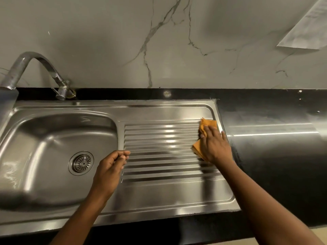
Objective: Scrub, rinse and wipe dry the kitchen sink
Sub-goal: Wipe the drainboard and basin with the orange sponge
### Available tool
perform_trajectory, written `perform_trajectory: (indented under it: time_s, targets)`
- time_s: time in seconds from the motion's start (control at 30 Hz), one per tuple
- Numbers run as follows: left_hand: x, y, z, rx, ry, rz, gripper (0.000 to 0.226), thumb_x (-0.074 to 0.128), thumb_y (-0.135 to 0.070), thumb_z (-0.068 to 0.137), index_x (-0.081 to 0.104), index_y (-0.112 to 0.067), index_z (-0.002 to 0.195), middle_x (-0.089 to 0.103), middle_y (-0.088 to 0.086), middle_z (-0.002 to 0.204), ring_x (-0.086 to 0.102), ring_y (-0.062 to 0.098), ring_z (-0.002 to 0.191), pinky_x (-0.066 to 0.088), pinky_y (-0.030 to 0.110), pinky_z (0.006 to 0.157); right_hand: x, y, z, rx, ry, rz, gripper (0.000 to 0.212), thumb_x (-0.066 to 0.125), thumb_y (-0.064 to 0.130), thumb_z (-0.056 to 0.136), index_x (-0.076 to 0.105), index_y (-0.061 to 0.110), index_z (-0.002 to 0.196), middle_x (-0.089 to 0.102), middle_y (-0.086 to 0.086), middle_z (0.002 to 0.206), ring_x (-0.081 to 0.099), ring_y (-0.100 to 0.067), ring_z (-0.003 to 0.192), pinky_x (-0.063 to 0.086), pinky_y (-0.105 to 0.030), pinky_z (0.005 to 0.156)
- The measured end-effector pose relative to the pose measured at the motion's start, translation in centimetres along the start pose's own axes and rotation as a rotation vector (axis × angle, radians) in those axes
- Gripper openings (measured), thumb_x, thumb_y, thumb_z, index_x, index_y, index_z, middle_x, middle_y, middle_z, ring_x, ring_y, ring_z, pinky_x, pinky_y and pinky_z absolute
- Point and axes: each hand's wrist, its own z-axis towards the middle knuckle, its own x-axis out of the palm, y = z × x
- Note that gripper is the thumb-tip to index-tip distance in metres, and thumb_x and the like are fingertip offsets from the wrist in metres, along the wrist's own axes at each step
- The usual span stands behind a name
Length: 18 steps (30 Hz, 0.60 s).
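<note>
The kitchen sink (pixel 159 197) is set into a black worktop (pixel 265 156) and fills the left and middle of the view, basin on the left and ribbed drainboard on the right. Nearest the camera, its flat front rim is smooth brushed steel with soft streaks of reflected light.

Above the seam between basin and drainboard hovers the left hand (pixel 109 167), its fingers (pixel 123 153) curled in to meet the thumb, with nothing visible in them. The basin is a rounded rectangle with sloping walls and a round slotted drain strainer (pixel 82 163) at the bottom.

Further out, the right hand (pixel 215 147) lies on a folded orange cloth (pixel 208 123) at the right end of the ribs. Its fingers (pixel 208 129) are straight and close together, pressing the cloth flat, with the thumb out to the side.

No foam or running water shows, so scrubbing and rinsing look done and this is probably the drying wipe. The ribs gleam evenly. Whether the basin has been dried cannot be told. The strip right of the cloth probably remains.

At the back, a curved chrome tap (pixel 35 68) rises from the rear edge, its spout reaching left. Behind it stands a pale marble-veined wall (pixel 123 41), and a sheet of paper (pixel 307 29) shows at the top right.
</note>
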Motion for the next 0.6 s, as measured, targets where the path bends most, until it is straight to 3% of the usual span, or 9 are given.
perform_trajectory:
  time_s: [0.13,0.23,0.4,0.6]
  targets:
    - [-0.9,0.2,-0.1,0.018,0.009,0.003,0.026,0.053,-0.016,0.108,0.075,-0.031,0.113,0.078,-0.009,0.108,0.071,0.007,0.100,0.053,0.029,0.089,1.5,2.7,-1.3,0.141,-0.053,0.147,0.067,0.009,0.051,0.109,0.010,0.017,0.167,0.011,-0.011,0.174,0.009,-0.029,0.160,0.011,-0.049,0.130]
    - [-1.5,0.0,-0.2,0.012,0.001,0.003,0.028,0.052,-0.013,0.109,0.074,-0.030,0.113,0.078,-0.011,0.108,0.071,0.005,0.100,0.053,0.029,0.090,3.0,8.7,-2.9,0.196,-0.080,0.222,0.067,0.004,0.050,0.109,0.002,0.015,0.167,-0.001,-0.011,0.174,-0.002,-0.030,0.161,0.002,-0.046,0.131]
    - [-2.8,-0.3,-0.8,0.005,-0.007,-0.009,0.030,0.051,-0.008,0.108,0.074,-0.028,0.109,0.078,-0.014,0.104,0.071,0.002,0.095,0.053,0.030,0.088,4.4,18.3,-3.6,0.068,-0.030,0.324,0.066,0.002,0.051,0.109,-0.002,0.018,0.166,-0.010,-0.006,0.173,-0.014,-0.024,0.159,-0.005,-0.043,0.130]
    - [-4.1,-0.3,-1.4,0.025,-0.052,0.002,0.029,0.053,-0.008,0.107,0.073,-0.029,0.106,0.078,-0.013,0.097,0.071,-0.002,0.092,0.054,0.031,0.087,5.2,27.3,-4.3,-0.284,0.119,0.238,0.065,0.008,0.050,0.109,0.002,0.020,0.166,-0.008,-0.005,0.173,-0.014,-0.023,0.159,0.001,-0.046,0.130]
